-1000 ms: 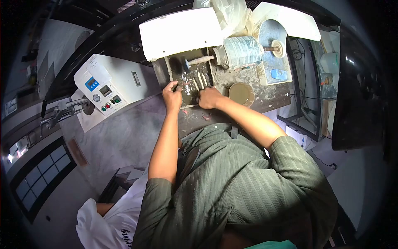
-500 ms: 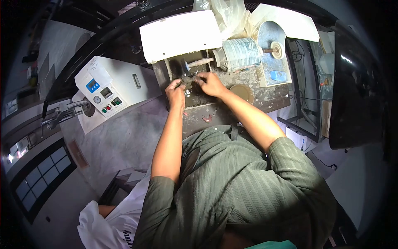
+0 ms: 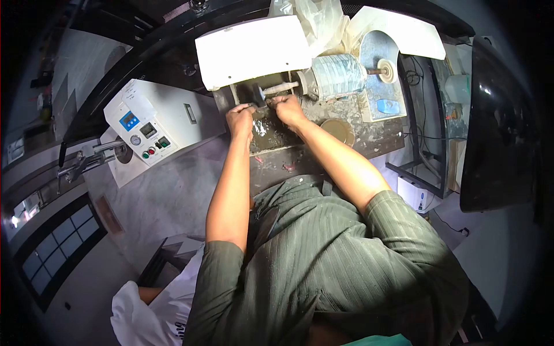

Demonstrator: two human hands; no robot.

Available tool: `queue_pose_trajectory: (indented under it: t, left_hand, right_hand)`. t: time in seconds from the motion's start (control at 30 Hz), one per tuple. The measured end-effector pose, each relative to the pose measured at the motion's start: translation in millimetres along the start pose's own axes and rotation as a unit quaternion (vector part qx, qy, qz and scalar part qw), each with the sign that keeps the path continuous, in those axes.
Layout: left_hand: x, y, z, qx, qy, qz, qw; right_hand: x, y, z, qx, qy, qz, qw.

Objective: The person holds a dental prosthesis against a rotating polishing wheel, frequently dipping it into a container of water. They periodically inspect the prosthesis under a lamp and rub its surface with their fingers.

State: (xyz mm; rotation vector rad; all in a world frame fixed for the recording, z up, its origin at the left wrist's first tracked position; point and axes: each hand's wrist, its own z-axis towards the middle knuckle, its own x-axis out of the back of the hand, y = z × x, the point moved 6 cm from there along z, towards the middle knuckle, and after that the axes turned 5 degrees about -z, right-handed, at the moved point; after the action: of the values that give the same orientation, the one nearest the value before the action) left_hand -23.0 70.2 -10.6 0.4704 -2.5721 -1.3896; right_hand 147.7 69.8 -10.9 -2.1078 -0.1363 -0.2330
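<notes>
My left hand (image 3: 240, 120) and my right hand (image 3: 288, 111) are close together over a wet, muddy trough (image 3: 271, 136), fingers curled inward. Between the fingertips is a small greyish piece; I cannot tell what it is. Just beyond them, a dark wheel (image 3: 260, 94) sits on the end of a pale tapered spindle (image 3: 281, 88), and the right fingertips are right by its lower edge. The spindle comes out of a plastic-wrapped lathe motor (image 3: 337, 75). Above the wheel stands a white hood (image 3: 254, 51).
A round dish of brownish matter (image 3: 337, 132) lies right of my right forearm. The motor's other end carries a pale buffing wheel (image 3: 386, 71) over a tray with a blue block (image 3: 388, 106). A white control machine (image 3: 156, 130) stands left. A person in white (image 3: 144, 314) is at lower left.
Both hands have moved forward, up toward the wheel. My right hand has turned inward, its fingers now more curled and closer to the wheel.
</notes>
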Motion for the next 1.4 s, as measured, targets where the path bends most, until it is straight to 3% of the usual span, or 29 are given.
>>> queue_pose_trajectory:
  t: [0.07, 0.2, 0.3, 0.37, 0.4, 0.47, 0.6, 0.63, 0.7, 0.77, 0.83, 0.87, 0.9, 0.97, 1.0, 1.03, 1.1, 1.13, 1.23, 1.4]
  left_hand:
    - [-3.5, 6.9, -3.8, -0.014, 0.014, 0.010, 1.000]
    - [2.3, 3.3, 1.8, -0.023, 0.009, 0.017, 1.000]
    - [-6.8, 17.4, -11.8, -0.048, 0.006, 0.034, 0.998]
    - [-5.6, 16.2, -5.9, -0.069, 0.007, 0.013, 0.998]
    - [-1.9, 22.3, -10.3, -0.083, -0.005, 0.083, 0.993]
    - [5.1, 30.0, -17.8, -0.164, -0.032, 0.186, 0.968]
    - [14.0, 29.1, -35.3, -0.250, -0.028, 0.220, 0.942]
    - [13.3, 24.3, -34.7, -0.250, -0.026, 0.220, 0.943]
    - [4.3, 13.4, -34.2, -0.266, -0.068, 0.214, 0.937]
    - [-0.7, 5.8, -38.4, -0.300, -0.073, 0.213, 0.927]
    - [-9.0, 4.6, -53.3, -0.272, -0.117, 0.245, 0.923]
    - [-12.9, 8.0, -61.6, -0.218, -0.151, 0.267, 0.926]
    - [-14.0, 2.6, -60.3, -0.218, -0.152, 0.267, 0.926]
    - [-8.1, -23.8, -46.6, -0.188, -0.149, 0.125, 0.963]
    - [-6.4, -32.7, -36.9, -0.126, -0.129, 0.036, 0.983]
    - [-8.0, -36.4, -31.4, -0.127, -0.129, 0.036, 0.983]
    - [-7.1, -48.5, -23.5, -0.038, -0.081, -0.129, 0.988]
    - [-11.3, -49.1, -22.9, -0.015, -0.091, -0.164, 0.982]
    - [-15.3, -51.1, -22.1, 0.061, -0.076, -0.231, 0.968]
    - [-20.7, -48.9, -21.3, 0.092, -0.032, -0.321, 0.942]
  right_hand:
    - [1.6, -3.1, -1.6, -0.035, 0.019, 0.052, 0.998]
    - [6.9, -13.1, -4.1, -0.030, 0.022, 0.015, 0.999]
    - [0.4, 7.1, 5.9, -0.025, 0.007, 0.099, 0.995]
    - [0.1, 9.7, 10.8, -0.009, 0.009, 0.028, 1.000]
    - [3.3, -1.0, 5.3, -0.006, 0.008, 0.031, 0.999]
    - [11.2, -36.9, -22.3, 0.044, -0.013, -0.225, 0.973]
    - [17.6, -50.7, -56.8, 0.148, -0.006, -0.169, 0.974]
    - [15.9, -48.9, -59.9, 0.149, -0.008, -0.169, 0.974]
    - [5.0, -36.0, -62.5, 0.120, -0.098, -0.115, 0.981]
    - [-1.0, -20.8, -60.4, 0.136, -0.101, -0.095, 0.981]
    - [2.1, 2.6, -43.5, 0.208, 0.018, -0.127, 0.970]
    - [-1.1, 23.3, -27.0, 0.273, 0.019, -0.175, 0.946]
    - [6.2, 9.9, -31.0, 0.273, 0.020, -0.175, 0.946]
    - [24.9, -16.9, -36.1, 0.108, 0.000, -0.128, 0.986]
    - [28.7, -16.5, -32.0, 0.098, 0.003, -0.128, 0.987]
    - [30.3, -17.3, -29.2, 0.099, 0.003, -0.128, 0.987]
    - [24.6, -8.4, -23.4, 0.046, -0.066, -0.117, 0.990]
    - [21.6, -7.9, -21.4, 0.058, -0.052, -0.062, 0.995]
    - [17.0, -5.3, -13.7, 0.053, -0.023, -0.005, 0.998]
    - [8.7, -5.1, -8.5, 0.038, 0.051, -0.001, 0.998]
